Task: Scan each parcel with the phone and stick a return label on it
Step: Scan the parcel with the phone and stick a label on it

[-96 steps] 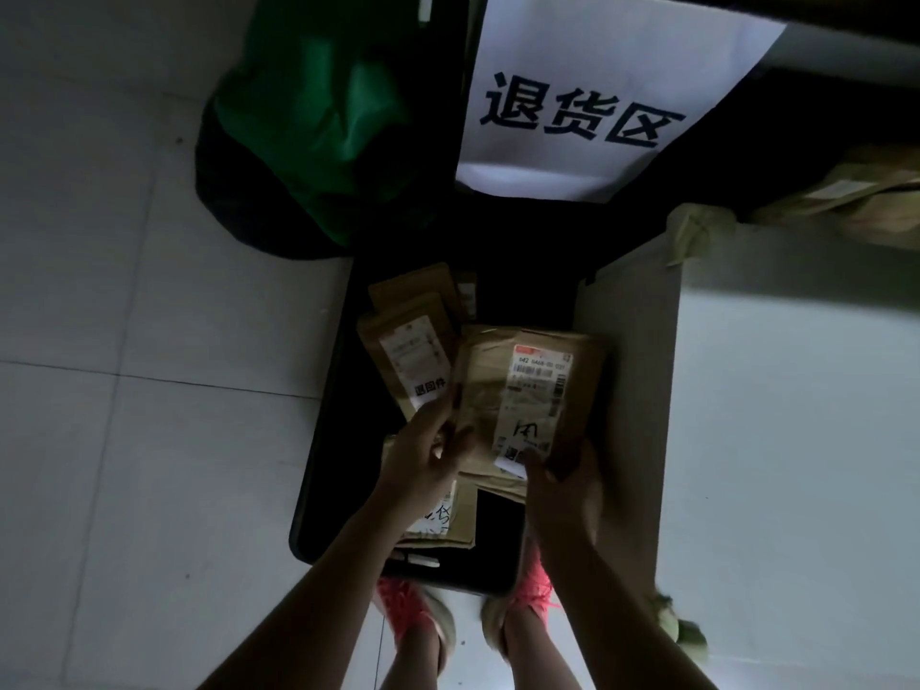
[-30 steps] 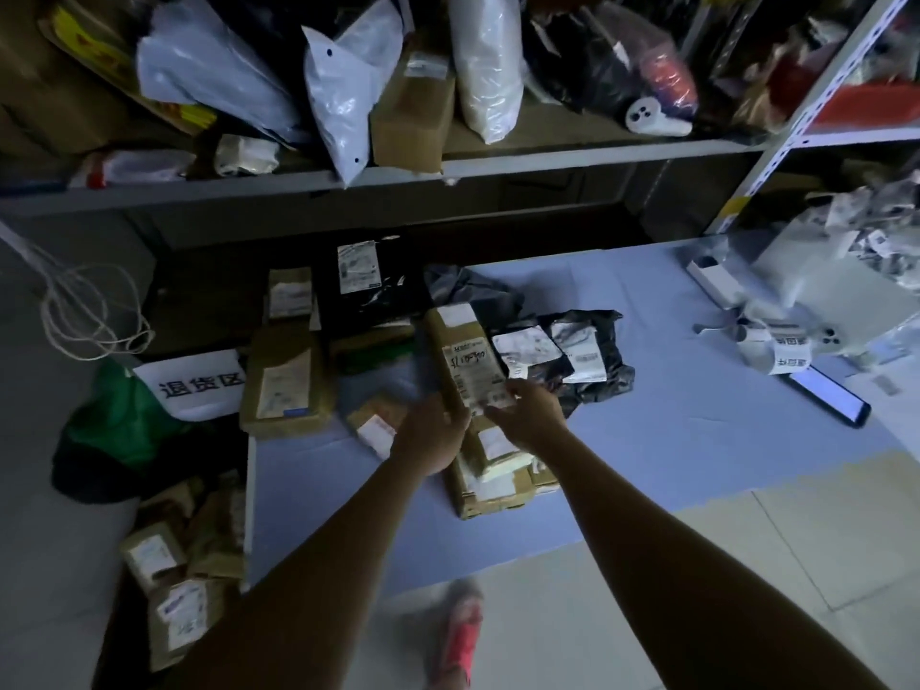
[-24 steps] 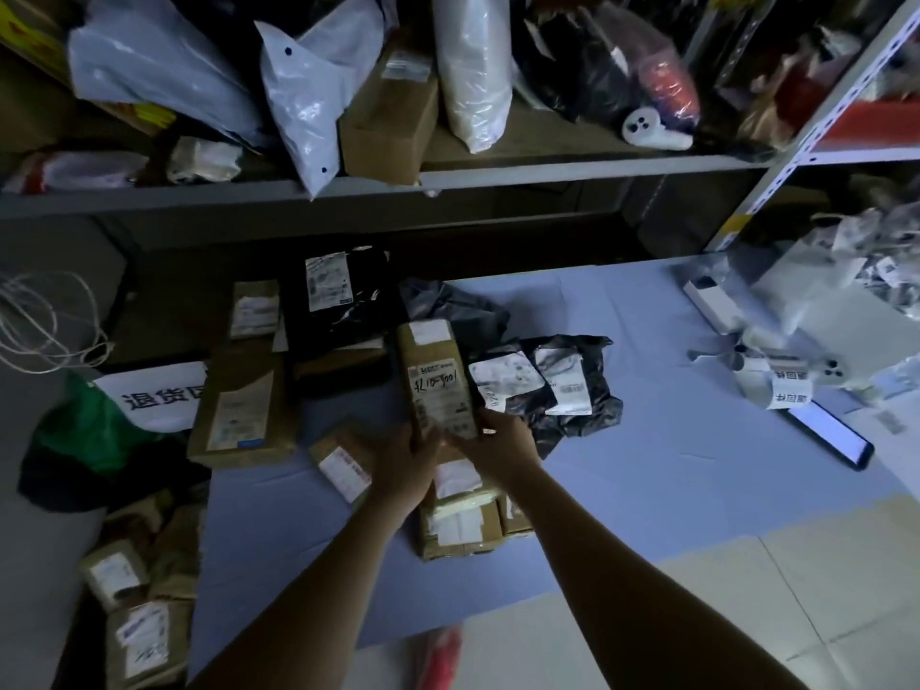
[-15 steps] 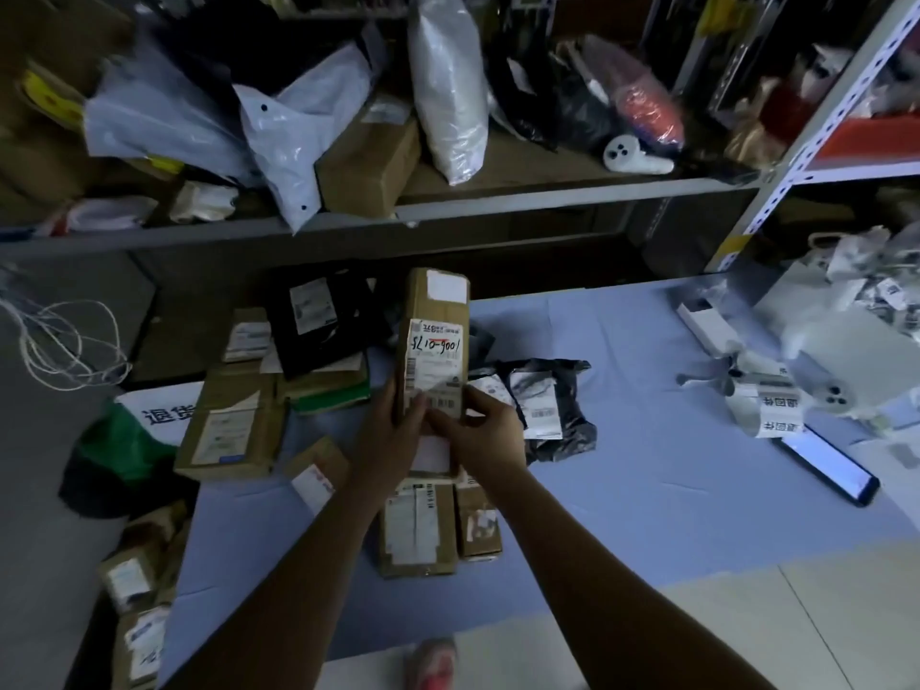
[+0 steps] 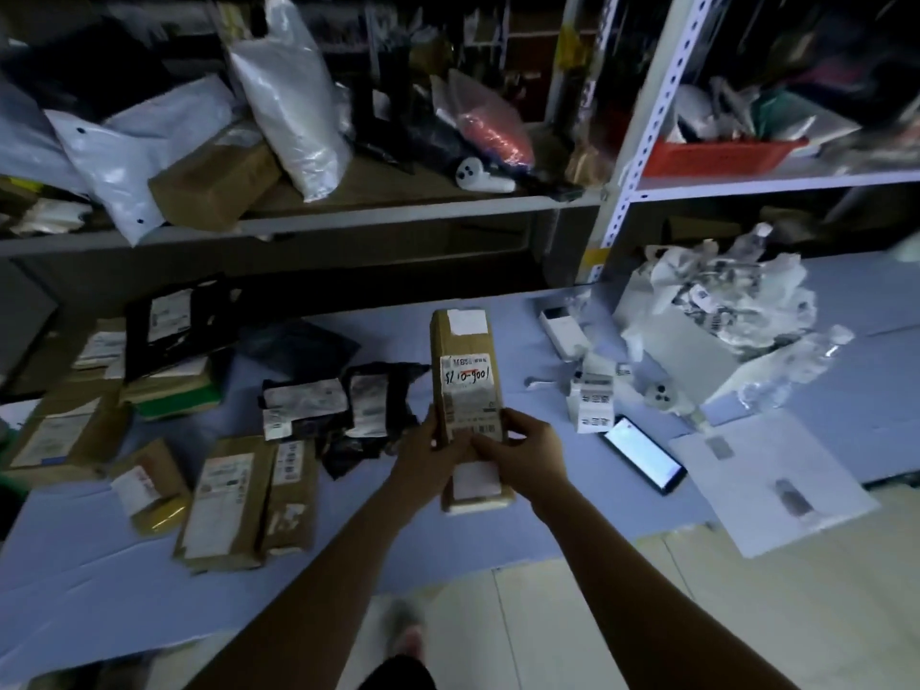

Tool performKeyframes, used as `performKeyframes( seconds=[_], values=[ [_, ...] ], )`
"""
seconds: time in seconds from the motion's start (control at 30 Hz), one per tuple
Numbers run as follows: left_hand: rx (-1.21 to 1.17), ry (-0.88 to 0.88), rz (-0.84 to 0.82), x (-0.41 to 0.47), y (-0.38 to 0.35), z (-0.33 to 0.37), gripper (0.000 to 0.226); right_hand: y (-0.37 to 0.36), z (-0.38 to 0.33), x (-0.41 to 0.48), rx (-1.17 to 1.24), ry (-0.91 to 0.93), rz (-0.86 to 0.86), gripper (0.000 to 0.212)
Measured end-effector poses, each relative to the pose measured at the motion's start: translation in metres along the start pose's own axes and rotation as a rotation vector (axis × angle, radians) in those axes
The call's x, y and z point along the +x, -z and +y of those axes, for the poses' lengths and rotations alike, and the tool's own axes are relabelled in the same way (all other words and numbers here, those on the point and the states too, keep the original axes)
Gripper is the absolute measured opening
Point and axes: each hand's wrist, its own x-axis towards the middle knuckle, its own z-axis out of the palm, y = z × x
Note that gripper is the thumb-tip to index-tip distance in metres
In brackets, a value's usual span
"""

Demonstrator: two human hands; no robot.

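Both hands grip one long brown parcel point(image 5: 468, 390) above the blue table point(image 5: 448, 540): left hand point(image 5: 425, 458) curled round its left edge, right hand point(image 5: 530, 453) pinching its label side. Lit phone point(image 5: 642, 453) lies on the table to the right, just beside the label roll point(image 5: 592, 400).

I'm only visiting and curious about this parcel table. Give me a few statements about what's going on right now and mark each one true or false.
1. The left hand and the right hand both hold one long brown parcel. True.
2. The phone is in the right hand. False: it lies on the blue table.
3. The phone's screen is lit. True.
4. The held parcel has no label. False: it carries a white label with handwriting on it.
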Motion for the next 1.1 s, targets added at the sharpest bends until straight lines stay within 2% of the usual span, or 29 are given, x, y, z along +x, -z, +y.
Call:
performKeyframes(
  seconds=[0.13,0.33,0.5,0.57,0.67,0.73,0.9,1.1],
  values=[
    [-0.018,0.181,-0.09,0.018,-0.056,-0.023,0.036,0.034,0.054,0.014,-0.044,-0.094,0.003,0.032],
    [0.097,0.216,-0.108,0.063,-0.11,-0.054,0.039,0.055,0.103,0.057,-0.106,-0.197,0.001,0.029],
    [0.152,0.255,-0.026,0.084,-0.132,-0.065,0.042,0.069,0.124,0.083,-0.194,-0.189,-0.088,0.032],
    [0.158,0.265,0.014,0.091,-0.136,-0.065,0.048,0.083,0.129,0.096,-0.249,-0.173,-0.008,0.036],
    [0.13,0.316,0.043,0.092,-0.147,-0.064,0.057,0.114,0.143,0.108,-0.484,-0.099,0.173,0.036],
    [0.102,0.34,0.079,0.091,-0.156,-0.064,0.063,0.135,0.157,0.119,-0.645,-0.063,0.201,0.041],
    [0.158,0.317,0.167,0.085,-0.169,-0.059,0.089,0.172,0.187,0.146,-0.9,-0.161,0.003,0.078],
    [0.126,0.344,0.199,0.058,-0.177,-0.058,0.089,0.189,0.205,0.156,-0.981,-0.065,-0.101,0.083]
  ],
)
